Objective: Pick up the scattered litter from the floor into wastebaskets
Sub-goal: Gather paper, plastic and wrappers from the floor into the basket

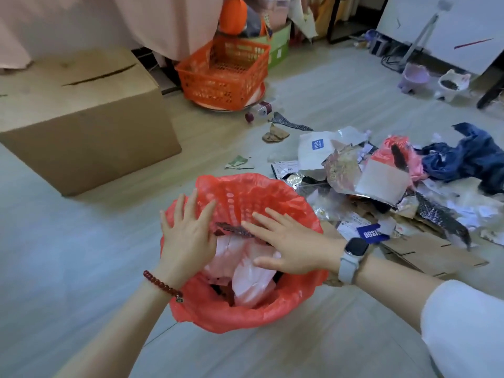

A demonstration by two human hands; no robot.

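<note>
A wastebasket lined with a red plastic bag (261, 315) stands on the floor in front of me. Inside lie pale pink plastic bags (253, 282) and a dark speckled strip (234, 228). My left hand (188, 236) hovers flat over the basket's left side, fingers spread, holding nothing. My right hand (291, 246), with a watch on its wrist, lies spread over the basket's right side, just above the pink bags. A heap of scattered litter (381, 186) lies on the floor to the right: foil wrappers, paper scraps, torn cardboard, a red bag and a dark blue cloth (469, 156).
A large cardboard box (81, 126) stands at the left. An orange mesh basket (226, 72) sits behind, with a small bottle (259, 110) and loose scraps (240, 162) near it. Two pet bowls (433, 80) and a white board (450, 23) are at the far right.
</note>
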